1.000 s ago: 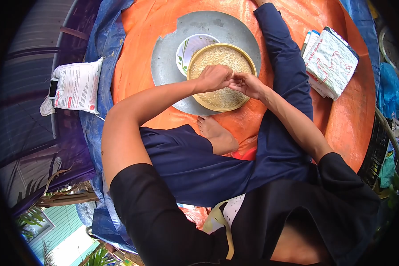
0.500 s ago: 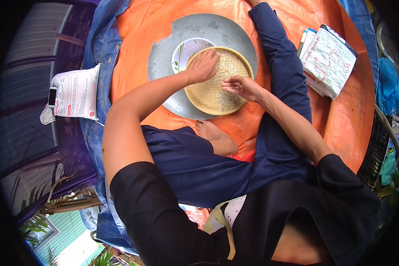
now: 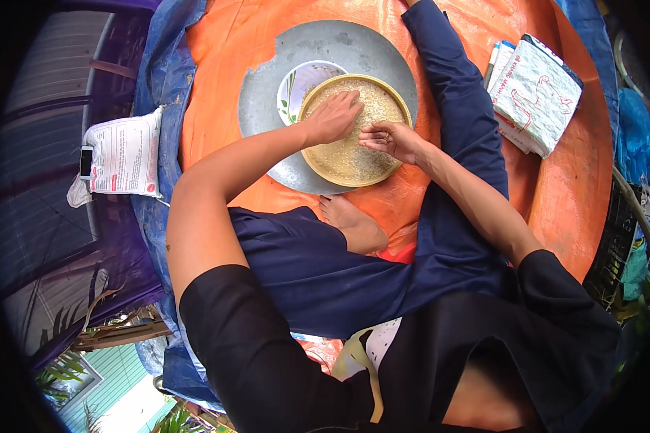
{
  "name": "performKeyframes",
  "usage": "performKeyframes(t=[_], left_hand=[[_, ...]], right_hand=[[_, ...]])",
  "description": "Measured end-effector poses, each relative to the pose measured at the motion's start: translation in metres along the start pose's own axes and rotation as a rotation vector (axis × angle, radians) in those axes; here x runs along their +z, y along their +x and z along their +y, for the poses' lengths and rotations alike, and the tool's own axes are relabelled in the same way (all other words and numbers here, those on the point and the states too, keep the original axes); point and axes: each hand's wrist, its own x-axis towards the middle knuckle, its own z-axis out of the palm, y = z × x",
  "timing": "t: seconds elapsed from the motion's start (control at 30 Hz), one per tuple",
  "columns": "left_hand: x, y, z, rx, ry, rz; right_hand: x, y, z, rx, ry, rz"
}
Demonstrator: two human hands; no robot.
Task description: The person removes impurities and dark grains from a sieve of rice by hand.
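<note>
A round yellow-rimmed tray (image 3: 357, 182) holds a layer of pale, straw-coloured grains (image 3: 368, 162). My left hand (image 3: 336, 117) lies over the grains at the tray's left side, palm down and fingers stretched out. At the right side, my right hand (image 3: 393, 141) hovers above the grains with thumb and fingertips drawn together; whatever they pinch is too small to make out. The tray overlaps a white bowl (image 3: 290, 92) with green leaves and purple on its inside. Both rest on a large round grey metal sheet (image 3: 383, 52) with a broken edge.
An orange tarp (image 3: 224, 94) spreads beneath everything, edged by blue sheeting (image 3: 167, 86). My legs in dark trousers (image 3: 458, 108) flank the tray. Folded printed sacks (image 3: 534, 97) lie to the right. At left is a white printed bag (image 3: 126, 155) with a phone (image 3: 86, 162) against it.
My left hand has slid slightly toward me and to the right over the grains, its fingers flatter. My right hand has hardly moved, its fingers still together.
</note>
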Motion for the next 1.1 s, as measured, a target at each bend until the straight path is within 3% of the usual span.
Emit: performKeyframes(t=[1.1], left_hand=[[-0.0037, -0.0023, -0.0005, 0.034, 0.043, -0.037]], right_hand=[[-0.0026, 0.0005, 0.0002, -0.005, -0.06, -0.012]])
